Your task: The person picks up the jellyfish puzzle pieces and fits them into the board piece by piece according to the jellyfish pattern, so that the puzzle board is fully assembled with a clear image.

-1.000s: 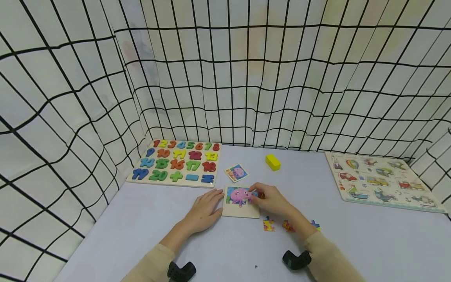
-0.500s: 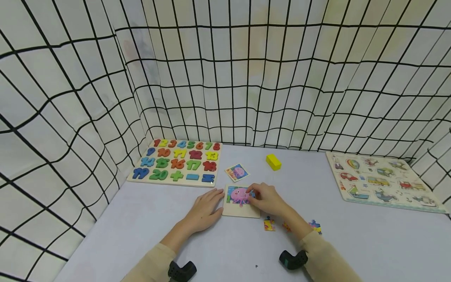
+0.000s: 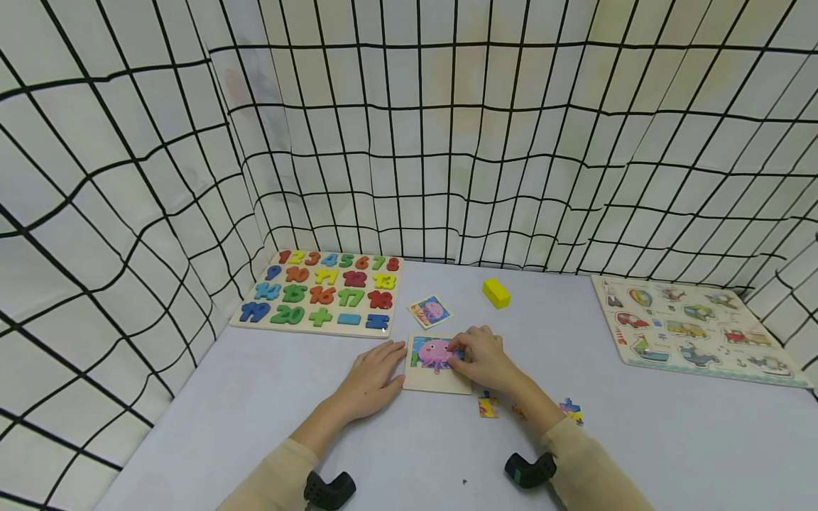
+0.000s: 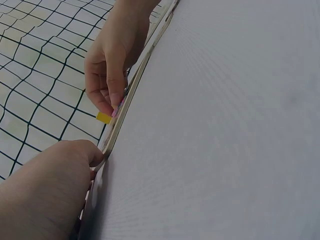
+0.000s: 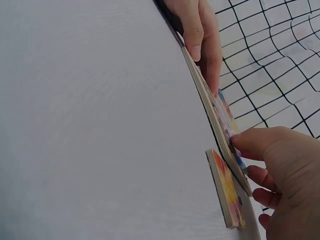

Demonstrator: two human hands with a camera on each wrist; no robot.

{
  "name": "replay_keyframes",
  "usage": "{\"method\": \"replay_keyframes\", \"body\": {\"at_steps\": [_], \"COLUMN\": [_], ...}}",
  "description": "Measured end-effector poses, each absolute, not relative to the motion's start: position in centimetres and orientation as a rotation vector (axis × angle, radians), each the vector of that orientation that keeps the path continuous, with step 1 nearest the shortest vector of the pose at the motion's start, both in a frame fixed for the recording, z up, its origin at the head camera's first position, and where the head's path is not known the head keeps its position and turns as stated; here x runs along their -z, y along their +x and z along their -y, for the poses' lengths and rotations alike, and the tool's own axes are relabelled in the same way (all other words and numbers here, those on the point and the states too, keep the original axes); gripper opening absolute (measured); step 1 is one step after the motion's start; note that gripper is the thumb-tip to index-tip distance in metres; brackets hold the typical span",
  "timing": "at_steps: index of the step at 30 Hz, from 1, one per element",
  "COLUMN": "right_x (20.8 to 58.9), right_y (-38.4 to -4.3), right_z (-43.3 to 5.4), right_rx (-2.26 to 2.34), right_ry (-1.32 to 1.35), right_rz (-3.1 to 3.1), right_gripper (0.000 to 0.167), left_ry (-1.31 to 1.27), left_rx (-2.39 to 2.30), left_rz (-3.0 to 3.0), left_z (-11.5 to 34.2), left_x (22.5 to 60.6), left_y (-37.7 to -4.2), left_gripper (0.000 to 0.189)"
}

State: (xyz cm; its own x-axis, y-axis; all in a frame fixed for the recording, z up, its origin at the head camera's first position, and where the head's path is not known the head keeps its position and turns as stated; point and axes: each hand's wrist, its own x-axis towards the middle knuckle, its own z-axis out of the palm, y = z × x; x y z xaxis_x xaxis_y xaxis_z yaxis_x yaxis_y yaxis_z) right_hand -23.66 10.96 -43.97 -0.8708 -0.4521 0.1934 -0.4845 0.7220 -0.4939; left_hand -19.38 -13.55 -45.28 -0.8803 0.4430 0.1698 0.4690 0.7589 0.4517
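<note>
Wooden square board (image 3: 437,384) under right hand (image 3: 483,357)

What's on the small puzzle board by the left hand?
On the puzzle board, a pink creature picture fills the upper part; the lower strip shows plain wood. The right hand pinches a pink piece at the picture's right side; anything under its fingers is covered.

Puzzle (image 3: 437,384) on bench (image 3: 396,454). Left fingers (image 3: 388,350) at its left edge; right fingers (image 3: 465,339) on its right part, held piece (image 4: 117,108) in them. Loose pieces (image 3: 488,407) before right fingers, rightward. Card (image 3: 430,312) behind right fingers, leftward; block (image 3: 495,293) behind them, rightward. Number board (image 3: 335,330) behind-left of left fingers. Picture board (image 3: 699,330) well right of right fingers.
</note>
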Motion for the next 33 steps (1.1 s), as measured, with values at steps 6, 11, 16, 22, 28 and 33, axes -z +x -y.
{"method": "replay_keyframes", "body": {"at_steps": [6,11,16,22,28,33], "right_x": [44.04,44.43,44.64,44.72,44.74,44.73], "right_y": [-23.69,-23.93,-24.07,-24.18,-24.34,-24.3], "right_z": [-10.92,-10.97,-11.03,-11.04,-11.05,-11.12], "right_rx": [-0.883,-0.912,-0.93,-0.959,-0.937,-0.906], "right_ry": [0.764,0.755,0.736,0.696,0.677,0.68], "right_rz": [2.861,2.842,2.814,2.806,2.81,2.813], "right_gripper": [0.013,0.01,0.009,0.008,0.01,0.011], "left_ry": [-0.751,-0.753,-0.758,-0.76,-0.77,-0.762], "left_rx": [0.758,0.752,0.751,0.744,0.745,0.751], "left_rz": [2.896,2.886,2.884,2.897,2.891,2.898], "left_z": [13.55,13.55,13.55,13.56,13.58,13.56], "left_x": [45.26,45.47,45.49,45.4,45.36,45.41], "left_y": [-19.33,-19.39,-19.43,-19.5,-19.52,-19.53], "left_gripper": [0.049,0.049,0.049,0.049,0.049,0.049]}}
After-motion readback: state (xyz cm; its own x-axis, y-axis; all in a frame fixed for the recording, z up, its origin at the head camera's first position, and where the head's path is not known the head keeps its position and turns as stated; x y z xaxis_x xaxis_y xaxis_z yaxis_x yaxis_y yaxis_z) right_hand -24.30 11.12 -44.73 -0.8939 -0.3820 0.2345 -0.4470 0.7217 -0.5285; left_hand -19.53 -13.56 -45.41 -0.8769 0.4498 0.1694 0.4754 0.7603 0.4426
